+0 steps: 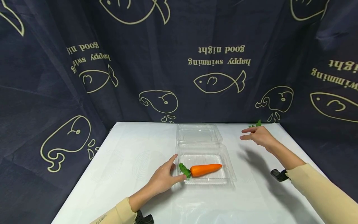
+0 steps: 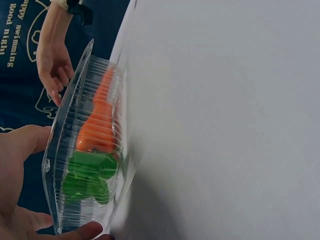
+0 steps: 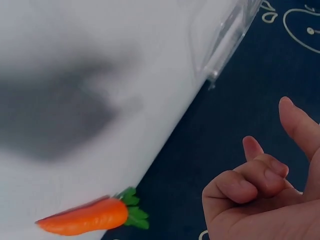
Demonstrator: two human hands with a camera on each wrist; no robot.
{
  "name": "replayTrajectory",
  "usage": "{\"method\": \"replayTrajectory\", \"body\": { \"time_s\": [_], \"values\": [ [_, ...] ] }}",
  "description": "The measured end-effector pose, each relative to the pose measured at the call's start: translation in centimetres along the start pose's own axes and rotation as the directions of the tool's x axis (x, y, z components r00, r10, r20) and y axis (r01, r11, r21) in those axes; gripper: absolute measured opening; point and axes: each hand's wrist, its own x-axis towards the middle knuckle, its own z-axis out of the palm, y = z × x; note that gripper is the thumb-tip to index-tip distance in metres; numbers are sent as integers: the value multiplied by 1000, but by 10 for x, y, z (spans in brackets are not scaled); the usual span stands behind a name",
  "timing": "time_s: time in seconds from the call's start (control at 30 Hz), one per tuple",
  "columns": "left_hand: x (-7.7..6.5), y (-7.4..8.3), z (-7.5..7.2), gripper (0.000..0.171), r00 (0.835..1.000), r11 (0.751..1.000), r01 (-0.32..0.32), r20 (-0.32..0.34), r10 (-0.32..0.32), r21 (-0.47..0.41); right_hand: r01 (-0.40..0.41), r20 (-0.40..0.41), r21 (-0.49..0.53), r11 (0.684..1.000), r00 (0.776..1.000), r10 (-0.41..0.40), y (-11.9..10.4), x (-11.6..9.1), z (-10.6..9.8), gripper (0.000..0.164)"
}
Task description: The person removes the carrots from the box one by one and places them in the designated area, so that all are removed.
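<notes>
An orange carrot (image 1: 205, 170) with green leaves lies in the front half of a clear plastic clamshell box (image 1: 227, 158), leaves toward the left. My left hand (image 1: 163, 177) is at the box's front left corner, fingers and thumb spread. In the left wrist view, the thumb and fingertips sit right at the box's rim (image 2: 49, 180). My right hand (image 1: 261, 137) is raised over the back right of the table with nothing in it, thumb and index finger stretched out. Near it, a second carrot (image 3: 87, 217) lies at the table's far edge, mostly hidden behind the hand in the head view.
The box's lid half (image 1: 199, 133) lies folded back toward the far edge. A white table (image 1: 123, 155) carries everything. Dark blue curtains (image 1: 167, 62) with fish and whale drawings hang behind it and at both sides.
</notes>
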Motion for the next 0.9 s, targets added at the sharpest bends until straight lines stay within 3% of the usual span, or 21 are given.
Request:
{"method": "replayTrajectory", "body": {
  "time_s": [0.33,0.9],
  "values": [
    [0,1,0,95,1000,1000,-2,-6,2,6,11,35,-22,1000,999,-10,-19,-2,13,62],
    [0,1,0,95,1000,1000,5,0,-5,3,83,167,74,994,981,-95,-47,-10,40,53]
  ]
}}
